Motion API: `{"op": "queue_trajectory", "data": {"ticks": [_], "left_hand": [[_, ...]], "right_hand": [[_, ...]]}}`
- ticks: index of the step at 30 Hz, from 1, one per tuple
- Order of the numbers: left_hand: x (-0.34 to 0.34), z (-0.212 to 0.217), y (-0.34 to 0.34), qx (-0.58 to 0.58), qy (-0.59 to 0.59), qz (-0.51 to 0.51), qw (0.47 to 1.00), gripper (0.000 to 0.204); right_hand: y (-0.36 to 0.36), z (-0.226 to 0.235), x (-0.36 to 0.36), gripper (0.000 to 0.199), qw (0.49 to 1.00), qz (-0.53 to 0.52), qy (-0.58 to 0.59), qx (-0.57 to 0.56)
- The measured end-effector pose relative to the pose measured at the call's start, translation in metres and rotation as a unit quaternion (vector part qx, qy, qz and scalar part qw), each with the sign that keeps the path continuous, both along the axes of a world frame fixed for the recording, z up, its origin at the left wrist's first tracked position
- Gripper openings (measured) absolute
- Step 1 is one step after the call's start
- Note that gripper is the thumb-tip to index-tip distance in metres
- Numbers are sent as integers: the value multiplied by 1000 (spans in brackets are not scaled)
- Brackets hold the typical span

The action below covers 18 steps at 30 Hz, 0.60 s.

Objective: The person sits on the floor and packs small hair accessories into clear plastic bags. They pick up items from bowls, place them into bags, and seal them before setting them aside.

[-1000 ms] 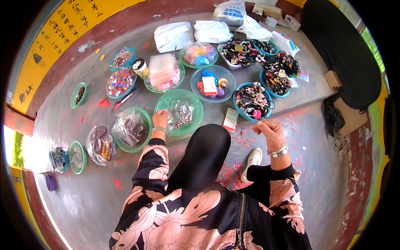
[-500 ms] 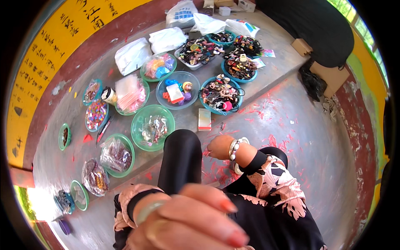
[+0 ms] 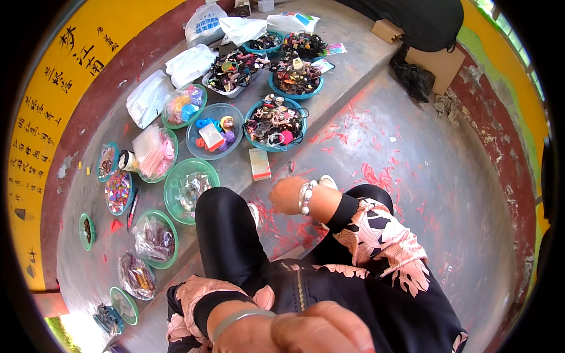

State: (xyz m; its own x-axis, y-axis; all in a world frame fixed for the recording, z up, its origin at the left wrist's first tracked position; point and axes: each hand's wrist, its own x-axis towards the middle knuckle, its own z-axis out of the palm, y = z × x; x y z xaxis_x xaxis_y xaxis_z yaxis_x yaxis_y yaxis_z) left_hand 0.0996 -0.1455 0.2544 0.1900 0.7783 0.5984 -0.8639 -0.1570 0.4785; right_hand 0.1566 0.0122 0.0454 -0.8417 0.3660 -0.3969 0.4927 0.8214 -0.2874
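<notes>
My left hand (image 3: pixel 322 330) is close to the view at the bottom middle, in front of my black zipped top, with a silver bangle at its wrist. Its fingers are curled in; whatever they hold, if anything, is hidden. Past my bent left knee, my right hand (image 3: pixel 286 196) hangs over the step's edge, wearing a white bead bracelet (image 3: pixel 306 197). Its fingers turn down out of sight, so their state does not show. Nearest to it is a small box (image 3: pixel 259 164), white and red. A green bowl (image 3: pixel 171 199) with a clear bag of small pieces sits left of my knee.
Blue basins of hair ties (image 3: pixel 303 120) stand on the raised grey ledge. Left of them are a clear bowl (image 3: pixel 194 147), bowls of colourful pieces and white bags (image 3: pixel 147 99). Red scraps (image 3: pixel 376 176) litter the lower floor. A black bag (image 3: pixel 413 77) lies by the right wall.
My left hand has dropped lower, and its red-nailed fingertips no longer show. The view has shifted, so the bowls appear farther left. My right hand stays near the small box.
</notes>
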Motion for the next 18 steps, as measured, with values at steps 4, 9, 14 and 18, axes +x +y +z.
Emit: {"op": "queue_trajectory", "data": {"ticks": [4, 9, 14, 18], "left_hand": [[9, -1, 4, -12, -93, -29, 995, 9], [8, 8, -6, -145, -130, 19, 981, 11], [6, 6, -2, -133, -142, 107, 975, 7], [-45, -24, 17, -1, -52, 98, 994, 4]], "right_hand": [[-3, 37, -6, 23, 1000, -4, -6, 0], [3, -13, -11, 23, 1000, 15, 5, -1], [2, -6, -14, 18, 1000, 13, -23, 1], [-1, -2, -28, 18, 998, 40, -43, -7]]}}
